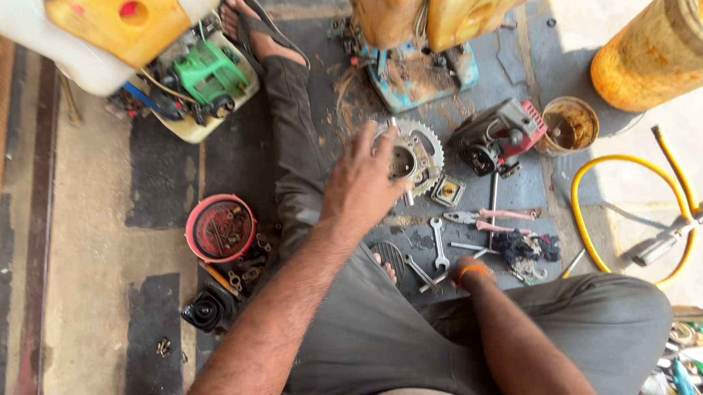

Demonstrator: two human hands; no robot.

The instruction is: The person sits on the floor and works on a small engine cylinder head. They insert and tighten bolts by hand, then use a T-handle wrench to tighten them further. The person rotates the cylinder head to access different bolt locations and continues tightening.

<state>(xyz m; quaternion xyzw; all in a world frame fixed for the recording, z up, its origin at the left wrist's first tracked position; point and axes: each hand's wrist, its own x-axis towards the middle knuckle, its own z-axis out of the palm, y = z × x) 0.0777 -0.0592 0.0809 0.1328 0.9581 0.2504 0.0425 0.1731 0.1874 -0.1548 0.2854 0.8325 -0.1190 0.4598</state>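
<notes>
My left hand (360,185) reaches forward over my outstretched leg and grips a round, toothed metal engine part (420,154) that rests on the floor, fingers curled over its rim. My right hand (463,273) is down by my knee with an orange band at the wrist. Its fingers are hidden behind the wrist, close to a few spanners (439,254) lying on the floor. Pink-handled pliers (492,215) lie just beyond them.
A red bowl of small parts (220,228) and a black rubber piece (204,312) sit at left. Ahead stand a green engine under a tank (207,74), a blue-based machine (419,75), a red-black engine block (501,135), a small tub (571,124) and a yellow hose (602,176).
</notes>
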